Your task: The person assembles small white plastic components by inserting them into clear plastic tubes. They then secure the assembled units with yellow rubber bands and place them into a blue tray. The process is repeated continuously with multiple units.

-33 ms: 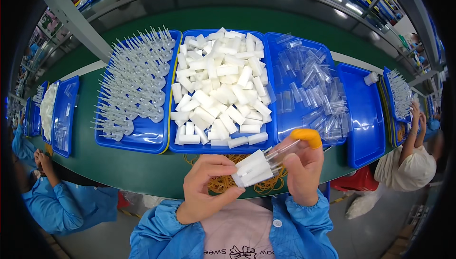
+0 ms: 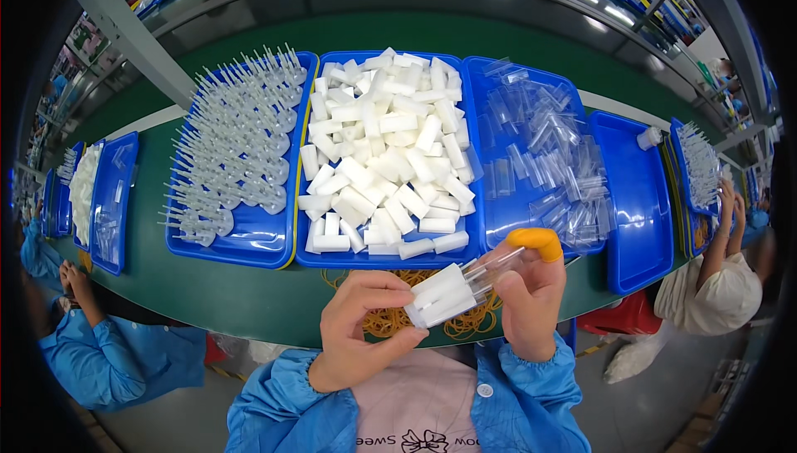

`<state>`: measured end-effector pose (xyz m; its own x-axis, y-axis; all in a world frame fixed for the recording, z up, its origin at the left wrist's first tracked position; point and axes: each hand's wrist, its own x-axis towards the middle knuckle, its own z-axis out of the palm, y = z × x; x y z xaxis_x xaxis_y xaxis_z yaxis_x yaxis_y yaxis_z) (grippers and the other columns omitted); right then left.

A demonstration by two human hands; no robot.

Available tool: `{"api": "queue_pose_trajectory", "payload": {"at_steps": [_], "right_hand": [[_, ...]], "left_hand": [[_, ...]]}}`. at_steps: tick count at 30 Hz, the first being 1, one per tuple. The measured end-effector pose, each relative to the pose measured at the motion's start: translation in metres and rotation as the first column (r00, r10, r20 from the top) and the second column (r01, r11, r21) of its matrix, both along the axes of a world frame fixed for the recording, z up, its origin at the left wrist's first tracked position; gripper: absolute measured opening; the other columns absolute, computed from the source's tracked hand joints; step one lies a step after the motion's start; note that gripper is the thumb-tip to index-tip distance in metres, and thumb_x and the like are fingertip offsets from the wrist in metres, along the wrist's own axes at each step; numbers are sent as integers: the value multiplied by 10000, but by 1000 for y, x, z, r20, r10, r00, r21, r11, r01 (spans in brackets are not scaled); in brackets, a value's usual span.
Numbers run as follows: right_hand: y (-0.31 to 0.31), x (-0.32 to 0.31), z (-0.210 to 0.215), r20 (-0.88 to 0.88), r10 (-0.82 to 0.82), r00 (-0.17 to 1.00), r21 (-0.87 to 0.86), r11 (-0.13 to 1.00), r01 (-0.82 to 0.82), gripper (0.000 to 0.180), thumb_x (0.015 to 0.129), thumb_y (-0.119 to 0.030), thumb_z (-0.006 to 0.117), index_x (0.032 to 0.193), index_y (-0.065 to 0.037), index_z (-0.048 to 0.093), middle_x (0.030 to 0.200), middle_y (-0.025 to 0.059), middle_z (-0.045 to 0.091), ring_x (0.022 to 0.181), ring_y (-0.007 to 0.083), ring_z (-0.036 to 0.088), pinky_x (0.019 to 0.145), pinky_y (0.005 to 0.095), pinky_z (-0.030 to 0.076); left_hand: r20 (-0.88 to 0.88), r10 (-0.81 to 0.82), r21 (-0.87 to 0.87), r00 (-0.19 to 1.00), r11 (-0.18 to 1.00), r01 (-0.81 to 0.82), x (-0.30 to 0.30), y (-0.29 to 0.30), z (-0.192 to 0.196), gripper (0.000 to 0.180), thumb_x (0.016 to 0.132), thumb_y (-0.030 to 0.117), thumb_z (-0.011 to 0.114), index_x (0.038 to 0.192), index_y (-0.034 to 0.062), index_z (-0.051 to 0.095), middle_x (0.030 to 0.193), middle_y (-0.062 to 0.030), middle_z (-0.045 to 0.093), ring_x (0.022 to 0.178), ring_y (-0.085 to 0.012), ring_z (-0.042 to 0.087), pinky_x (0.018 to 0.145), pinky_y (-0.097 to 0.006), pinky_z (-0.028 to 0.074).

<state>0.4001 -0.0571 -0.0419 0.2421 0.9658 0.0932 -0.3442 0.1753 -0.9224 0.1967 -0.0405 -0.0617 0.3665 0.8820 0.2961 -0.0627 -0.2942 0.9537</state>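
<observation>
In front of my chest, my left hand (image 2: pixel 363 320) grips the round base of a clear pronged plastic piece between thumb and fingers. White foam blocks (image 2: pixel 442 297) sit side by side on its prongs, and thin prong tips stick out toward the right. My right hand (image 2: pixel 531 291), with an orange finger cot (image 2: pixel 538 242) on one finger, pinches a clear plastic tube (image 2: pixel 498 267) at the tip end of the prongs. The tube lies in line with the prongs; whether a prong is inside it I cannot tell.
Blue trays hold pronged plastic pieces (image 2: pixel 241 146), a heap of white foam blocks (image 2: pixel 386 150) and clear tubes (image 2: pixel 548 154). Another blue tray (image 2: pixel 635 204) at right has one assembled piece (image 2: pixel 649 137) at its corner. Rubber bands (image 2: pixel 382 322) lie under my hands. Co-workers sit either side.
The clear tube and my right fingers have shifted very slightly downward at the prong tips. My left hand stays in place.
</observation>
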Motion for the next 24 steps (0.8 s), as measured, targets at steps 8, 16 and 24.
{"api": "queue_pose_trajectory", "payload": {"at_steps": [8,16,24], "right_hand": [[-4,-1,0,123,-55,991,67,997,47,433,755,-7,704,1119,-2,469,949,156,618,884,217,626,813,326,497],[-3,3,6,54,-52,997,68,997,48,429,756,-43,720,1102,-12,468,884,171,633,834,221,638,763,318,514],[-5,6,5,64,-49,997,56,997,45,432,737,-20,728,1090,-10,479,884,157,630,835,215,635,760,313,511]], "left_hand": [[-245,-50,23,968,998,58,2,1,23,557,673,54,734,1194,-28,554,1062,-128,502,931,-207,530,811,-299,443],[-140,-3,21,990,1000,6,5,0,17,469,661,45,725,1112,-30,619,1057,-133,499,931,-209,525,793,-301,449],[-137,18,56,990,998,-10,4,-2,16,478,658,39,736,1115,-32,616,1068,-137,495,917,-207,535,778,-301,456]]}}
